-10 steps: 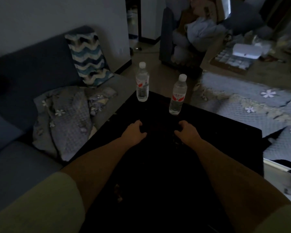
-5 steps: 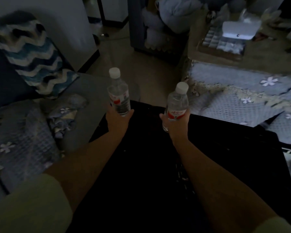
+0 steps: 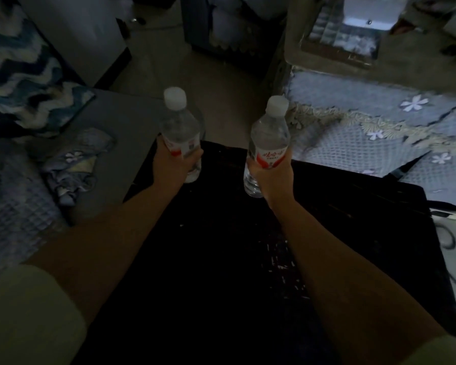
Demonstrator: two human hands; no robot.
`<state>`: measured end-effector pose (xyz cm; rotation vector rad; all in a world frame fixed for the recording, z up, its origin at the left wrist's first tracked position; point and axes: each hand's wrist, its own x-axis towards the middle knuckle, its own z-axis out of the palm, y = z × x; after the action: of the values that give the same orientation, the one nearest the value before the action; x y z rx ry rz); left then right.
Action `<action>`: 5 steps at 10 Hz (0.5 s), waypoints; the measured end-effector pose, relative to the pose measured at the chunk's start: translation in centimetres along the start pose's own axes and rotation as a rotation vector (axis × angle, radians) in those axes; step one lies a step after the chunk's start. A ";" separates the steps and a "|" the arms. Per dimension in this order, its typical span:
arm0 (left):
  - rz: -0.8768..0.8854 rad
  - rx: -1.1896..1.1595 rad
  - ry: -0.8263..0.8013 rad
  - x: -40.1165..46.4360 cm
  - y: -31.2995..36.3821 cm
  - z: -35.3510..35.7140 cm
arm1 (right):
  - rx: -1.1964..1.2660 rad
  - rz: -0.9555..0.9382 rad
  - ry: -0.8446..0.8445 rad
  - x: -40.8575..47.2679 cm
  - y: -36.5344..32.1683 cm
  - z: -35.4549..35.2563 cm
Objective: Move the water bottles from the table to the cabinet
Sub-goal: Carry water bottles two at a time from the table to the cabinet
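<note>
The room is dim. My left hand [image 3: 173, 164] is wrapped around the left water bottle [image 3: 180, 127], a clear plastic bottle with a white cap and a red and white label. My right hand [image 3: 273, 175] grips the right water bottle [image 3: 269, 138] of the same kind around its label. Both bottles stand upright and are lifted a little above the far end of the black table [image 3: 221, 259]. No cabinet can be made out in this view.
A grey sofa [image 3: 111, 122] with a zigzag cushion [image 3: 24, 75] and crumpled cloth [image 3: 74, 167] lies to the left. A flowered blue quilt [image 3: 366, 133] lies to the right. A low surface with a tray of items [image 3: 345, 40] stands at the back right, with bare floor [image 3: 221, 83] beyond the table.
My hands reached from the tabletop to the two bottles, closed around them and raised them. The view has moved forward and tipped down.
</note>
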<state>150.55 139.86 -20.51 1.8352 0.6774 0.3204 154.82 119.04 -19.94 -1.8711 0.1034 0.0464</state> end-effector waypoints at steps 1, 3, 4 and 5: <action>0.044 0.010 -0.078 -3.5 1.1 -0.1 | 0.006 0.010 -0.011 -2.1 0.1 -0.7; 0.062 0.060 -0.053 -9.0 1.3 -0.4 | -0.006 0.042 -0.050 -7.8 1.4 -3.4; -0.023 0.028 -0.074 -12.2 1.1 -0.6 | -0.053 0.063 -0.097 -10.6 2.0 -5.8; -0.069 0.006 -0.018 -16.4 1.2 -0.4 | -0.058 0.074 -0.130 -12.9 2.8 -8.7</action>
<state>137.54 130.21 -17.57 1.8143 0.7280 0.2559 141.54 110.49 -18.93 -1.9167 0.0825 0.2241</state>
